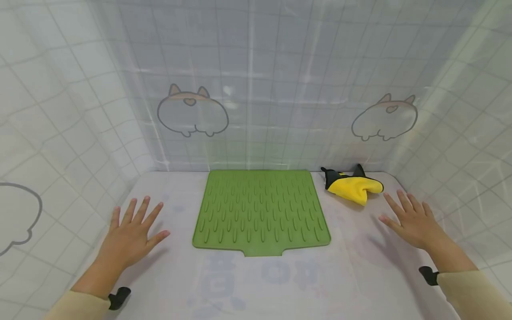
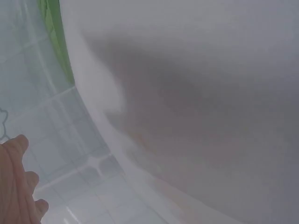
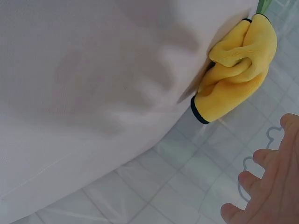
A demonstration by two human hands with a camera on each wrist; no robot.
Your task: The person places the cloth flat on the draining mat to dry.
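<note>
A green ridged mat [image 1: 262, 209] with a short tab at its near edge lies in the middle of the white table. Right of it, by the back edge, a yellow cloth with black trim [image 1: 354, 187] sits crumpled; its folds show in the right wrist view [image 3: 236, 70]. My left hand [image 1: 129, 238] is left of the mat, fingers spread and holding nothing. On the other side my right hand [image 1: 416, 222] is spread too, nearest to the cloth and apart from it. Both hands cast shadows on the tabletop.
White sheeting with a grid pattern and cartoon animal drawings [image 1: 193, 111] rises behind the table [image 1: 256, 284] and along both sides. Faint blue print marks the table's near part. A black strap piece [image 1: 119, 298] shows at the left wrist, another [image 1: 429, 275] at the right.
</note>
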